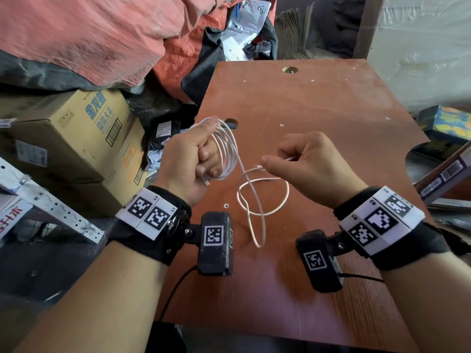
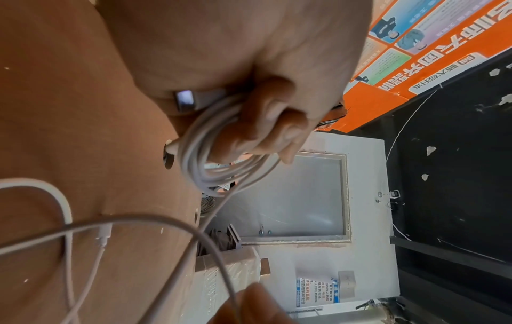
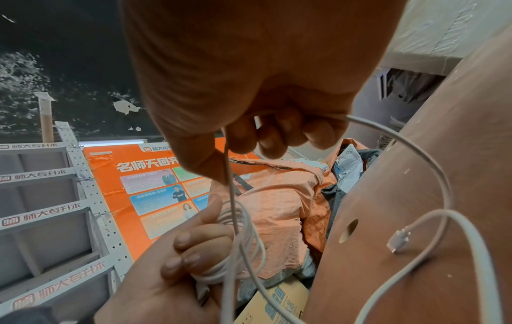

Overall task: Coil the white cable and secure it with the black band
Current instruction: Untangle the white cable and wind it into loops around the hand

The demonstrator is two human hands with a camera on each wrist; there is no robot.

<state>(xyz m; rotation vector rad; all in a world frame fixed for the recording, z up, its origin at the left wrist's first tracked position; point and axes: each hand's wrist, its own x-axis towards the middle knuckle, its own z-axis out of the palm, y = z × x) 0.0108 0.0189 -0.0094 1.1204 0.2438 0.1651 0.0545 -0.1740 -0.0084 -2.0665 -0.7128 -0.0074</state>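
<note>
Head view: left hand (image 1: 190,159) is fisting the wound loops of the white cable (image 1: 230,151) above the brown table (image 1: 331,110); right hand (image 1: 309,165) is pinching the loose tail. Risk: the slack is crossing itself and may knot when pulled. Black band not visible.

The thin white cable (image 1: 230,151) is partly hidden inside both curled hands (the left hand (image 1: 190,159) covers the coil's inner side).

Head view looks steeply down on the table (image 1: 331,110); wrist views sit close, sharing the white cable (image 2: 210,157).
</note>
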